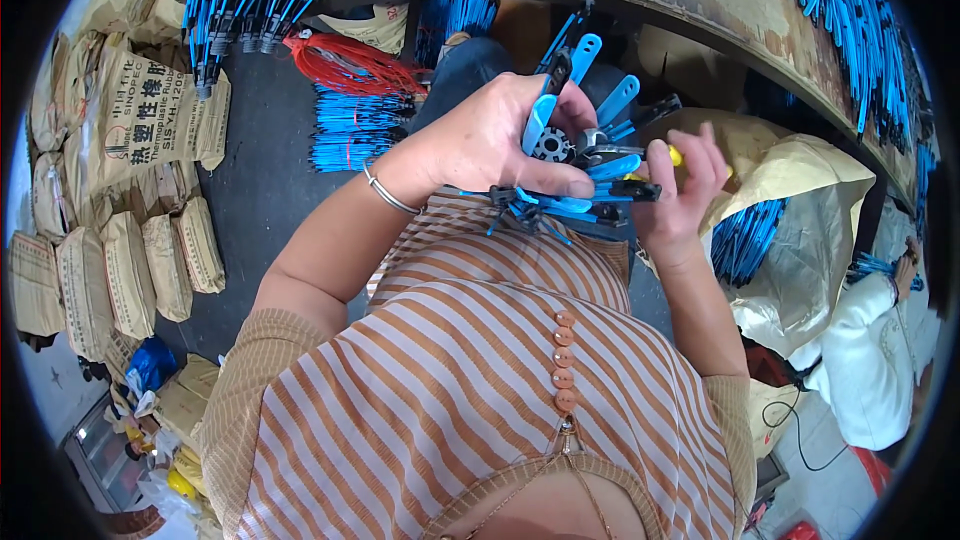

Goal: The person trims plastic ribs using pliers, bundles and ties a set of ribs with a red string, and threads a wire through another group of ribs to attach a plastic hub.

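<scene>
As left hand (492, 140) curls half-closed, blue strips (540, 122) clasped within

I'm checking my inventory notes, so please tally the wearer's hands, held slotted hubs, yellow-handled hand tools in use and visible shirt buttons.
Wearer's hands: 2 (left hand, right hand)
Slotted hub: 1
Yellow-handled hand tool: 1
Shirt buttons: 5
Total: 9

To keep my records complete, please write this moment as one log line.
left hand: grips round hub with blue strips | right hand: holds yellow-handled tool beside hub | nearby: open bag
</scene>
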Action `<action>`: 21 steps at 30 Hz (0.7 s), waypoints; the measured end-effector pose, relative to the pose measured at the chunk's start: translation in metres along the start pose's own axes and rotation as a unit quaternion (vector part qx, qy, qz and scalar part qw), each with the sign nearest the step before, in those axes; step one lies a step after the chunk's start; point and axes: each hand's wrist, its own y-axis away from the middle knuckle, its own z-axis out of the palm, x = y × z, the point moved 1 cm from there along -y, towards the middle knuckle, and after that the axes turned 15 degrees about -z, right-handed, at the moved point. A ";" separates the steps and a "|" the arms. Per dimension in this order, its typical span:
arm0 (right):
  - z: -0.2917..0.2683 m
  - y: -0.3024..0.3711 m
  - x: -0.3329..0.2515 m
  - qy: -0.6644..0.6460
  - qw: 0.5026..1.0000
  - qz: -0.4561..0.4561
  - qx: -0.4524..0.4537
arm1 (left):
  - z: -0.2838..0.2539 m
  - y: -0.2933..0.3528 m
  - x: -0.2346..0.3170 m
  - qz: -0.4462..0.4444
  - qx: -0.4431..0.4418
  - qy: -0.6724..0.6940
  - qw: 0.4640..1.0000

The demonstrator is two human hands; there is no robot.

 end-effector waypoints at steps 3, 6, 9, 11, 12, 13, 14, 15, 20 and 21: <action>-0.005 0.000 -0.004 -0.041 0.998 0.040 -0.021 | 0.000 0.001 -0.003 0.008 0.037 -0.006 0.999; -0.027 -0.011 -0.003 -0.098 0.987 0.085 -0.090 | -0.001 -0.001 -0.007 0.033 0.065 -0.016 0.997; -0.059 -0.025 0.013 -0.257 0.932 0.090 -0.241 | -0.001 0.002 0.001 0.033 0.002 -0.077 0.996; -0.064 -0.028 0.029 -0.376 0.845 0.145 -0.352 | 0.005 0.011 0.003 0.023 -0.032 -0.101 0.994; -0.060 -0.029 0.040 -0.473 0.735 0.187 -0.448 | 0.006 0.011 0.003 0.030 -0.043 -0.101 0.993; -0.058 -0.028 0.043 -0.550 0.605 0.230 -0.528 | 0.007 0.009 0.004 0.042 -0.060 -0.103 0.992; -0.054 -0.026 0.043 -0.550 0.603 0.232 -0.529 | 0.007 0.008 0.003 0.053 -0.076 -0.105 0.990; -0.049 -0.021 0.041 -0.586 0.574 0.236 -0.520 | 0.007 0.007 0.002 0.052 -0.077 -0.104 0.990; -0.013 0.001 0.018 -0.748 0.420 0.237 -0.457 | -0.003 0.008 -0.001 0.118 -0.093 -0.117 0.982; -0.009 0.000 0.015 -0.776 0.386 0.234 -0.440 | -0.006 0.008 -0.002 0.127 -0.076 -0.119 0.982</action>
